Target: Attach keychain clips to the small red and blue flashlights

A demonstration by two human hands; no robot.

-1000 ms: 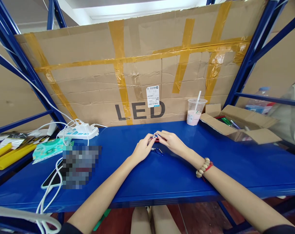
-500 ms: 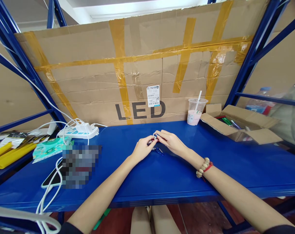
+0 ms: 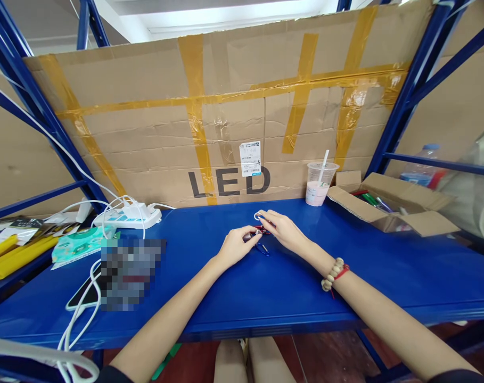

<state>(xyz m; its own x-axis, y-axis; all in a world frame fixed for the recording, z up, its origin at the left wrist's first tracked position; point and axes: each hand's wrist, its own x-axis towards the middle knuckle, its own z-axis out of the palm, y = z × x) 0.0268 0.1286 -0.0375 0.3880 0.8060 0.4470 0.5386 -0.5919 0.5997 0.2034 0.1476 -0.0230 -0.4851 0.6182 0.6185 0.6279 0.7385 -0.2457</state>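
Note:
Both my hands meet over the middle of the blue shelf top (image 3: 265, 287). My left hand (image 3: 236, 246) pinches one end of a small red carabiner (image 3: 260, 230). The other end is gripped by my right hand (image 3: 282, 230), whose fingertips also touch a small silver key ring (image 3: 257, 216) sticking up from it. A blue carabiner (image 3: 261, 248) lies on the shelf just below my fingers, untouched. My right wrist wears a bead bracelet (image 3: 333, 273).
A plastic cup with a straw (image 3: 319, 184) and an open cardboard box (image 3: 389, 208) stand at the back right. At the left are a white power strip (image 3: 128, 215), white cables (image 3: 80, 314), a teal packet (image 3: 80, 242) and a phone. A taped cardboard sheet (image 3: 226, 117) forms the back wall.
My hands have shifted slightly; the silver ring now sticks up above my right fingertips and the red carabiner shows between the hands. The blue carabiner has stayed put.

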